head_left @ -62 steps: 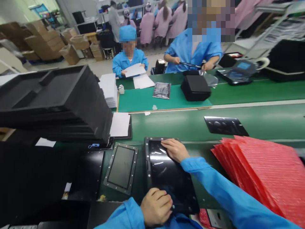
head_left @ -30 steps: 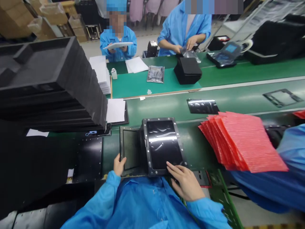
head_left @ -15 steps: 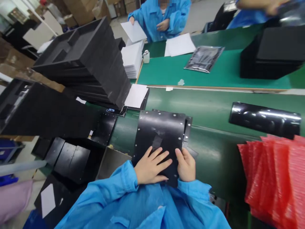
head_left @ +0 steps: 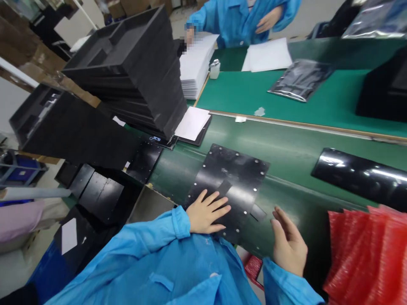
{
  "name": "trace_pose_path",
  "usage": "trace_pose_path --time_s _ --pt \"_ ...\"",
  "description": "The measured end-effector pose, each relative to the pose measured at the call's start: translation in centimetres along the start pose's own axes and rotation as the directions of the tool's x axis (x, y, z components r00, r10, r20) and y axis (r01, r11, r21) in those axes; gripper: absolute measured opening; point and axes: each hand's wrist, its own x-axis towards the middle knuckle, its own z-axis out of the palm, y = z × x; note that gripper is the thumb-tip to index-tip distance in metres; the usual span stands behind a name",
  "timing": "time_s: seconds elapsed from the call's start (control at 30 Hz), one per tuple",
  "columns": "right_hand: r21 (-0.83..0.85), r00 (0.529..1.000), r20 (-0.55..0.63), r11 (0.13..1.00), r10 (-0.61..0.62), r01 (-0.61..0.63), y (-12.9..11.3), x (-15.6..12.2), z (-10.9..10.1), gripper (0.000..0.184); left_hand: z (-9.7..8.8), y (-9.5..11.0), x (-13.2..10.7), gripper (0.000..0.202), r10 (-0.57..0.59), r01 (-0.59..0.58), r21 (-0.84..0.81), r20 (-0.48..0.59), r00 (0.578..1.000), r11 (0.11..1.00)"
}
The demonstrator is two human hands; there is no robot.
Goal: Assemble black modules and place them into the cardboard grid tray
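The left hand is nearer the black drilled panel, fingers spread flat on its lower left, gripping nothing — the right hand stays open, empty, just off its lower corner, over the green conveyor belt

head view tilts down, seemingly close

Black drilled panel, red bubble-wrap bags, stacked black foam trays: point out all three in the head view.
black drilled panel (head_left: pixel 238 169): head view, upper middle of its face.
red bubble-wrap bags (head_left: pixel 365 254): head view, face of the top bag.
stacked black foam trays (head_left: pixel 149 80): head view, long side of the stack.
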Motion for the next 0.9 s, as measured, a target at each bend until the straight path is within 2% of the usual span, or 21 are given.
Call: trace_pose_path --time_s 0.07,0.13,0.17,0.2,0.23,0.27,0.3,0.37,0.43,0.47,0.5,0.53,0.57,0.63,0.77,0.9 --pt "-0.009 0.996 0.084 0.999 0.038 -0.037 0.1 -0.2 0.5 0.074 0.0 -0.9 -0.1 0.062 0.040 -0.039 -0.043 0.012 0.999 0.998" --pt "-0.035 0.992 0.117 0.998 0.047 -0.043 -0.3 -0.7 1.0 0.082 -0.7 -4.0 -0.7 0.070 0.031 -0.024 -0.127 0.051 0.998 0.992" --pt "-0.060 0.993 0.104 0.997 0.048 -0.042 -0.8 -1.1 1.2 0.083 -1.3 -6.6 -1.2 0.074 -0.062 0.074 -0.180 0.074 0.995 0.981" --pt "-0.088 0.996 0.075 0.995 0.045 -0.038 -1.3 -1.5 1.2 0.082 -2.1 -9.8 -2.0 0.076 -0.205 0.222 -0.222 0.098 0.974 0.949" --pt "-0.117 0.999 0.037 0.993 0.036 -0.031 -1.9 -1.9 1.2 0.079 -3.0 -13.5 -3.0 0.076 -0.413 0.431 -0.251 0.120 0.903 0.867" --pt "-0.146 1.000 -0.001 0.989 0.022 -0.022 -2.5 -2.4 1.2 0.075 -3.8 -17.4 -4.2 0.071 -0.646 0.654 -0.285 0.138 0.751 0.700" --pt "-0.174 0.999 -0.034 0.985 0.008 -0.014 -3.1 -2.8 1.3 0.069 -4.5 -21.2 -5.5 0.066 -0.768 0.762 -0.281 0.117 0.630 0.583" --pt "-0.233 0.998 -0.064 0.972 -0.009 -0.006 -4.1 -3.8 2.0 0.061 -5.3 -28.1 -8.2 0.061 -0.903 0.882 -0.289 0.107 0.415 0.371" --pt "-0.286 0.999 -0.025 0.958 -0.024 0.016 -4.7 -4.8 3.4 0.061 -4.9 -32.9 -10.7 0.061 -0.964 0.933 -0.310 0.133 0.232 0.182" --pt "-0.306 0.999 0.021 0.951 -0.035 0.039 -5.0 -5.3 4.3 0.062 -4.4 -34.4 -11.7 0.061 -0.976 0.940 -0.327 0.154 0.157 0.099" --pt "-0.318 0.996 0.076 0.946 -0.047 0.069 -5.2 -5.8 5.3 0.062 -3.8 -35.3 -12.7 0.061 -0.980 0.937 -0.348 0.174 0.101 0.035" --pt "-0.325 0.990 0.131 0.940 -0.059 0.099 -5.3 -6.2 6.2 0.061 -3.0 -35.8 -13.6 0.059 -0.979 0.927 -0.374 0.191 0.065 -0.011" --pt "-0.334 0.983 0.169 0.934 -0.073 0.127 -5.5 -6.6 7.2 0.059 -2.3 -35.8 -14.5 0.057 -0.978 0.913 -0.406 0.206 0.046 -0.042" --pt "-0.360 0.972 0.217 0.918 -0.088 0.164 -5.8 -7.2 8.9 0.055 -1.0 -35.2 -15.9 0.050 -0.969 0.874 -0.479 0.243 0.044 -0.080" --pt "-0.317 0.928 0.345 0.914 -0.140 0.255 -5.8 -8.1 11.6 0.046 1.3 -32.7 -17.3 0.033 -0.934 0.768 -0.624 0.344 0.099 -0.148" --pt "-0.207 0.861 0.474 0.927 -0.184 0.312 -5.3 -9.0 13.7 0.040 2.4 -29.5 -15.8 0.033 -0.888 0.651 -0.717 0.438 0.143 -0.249"
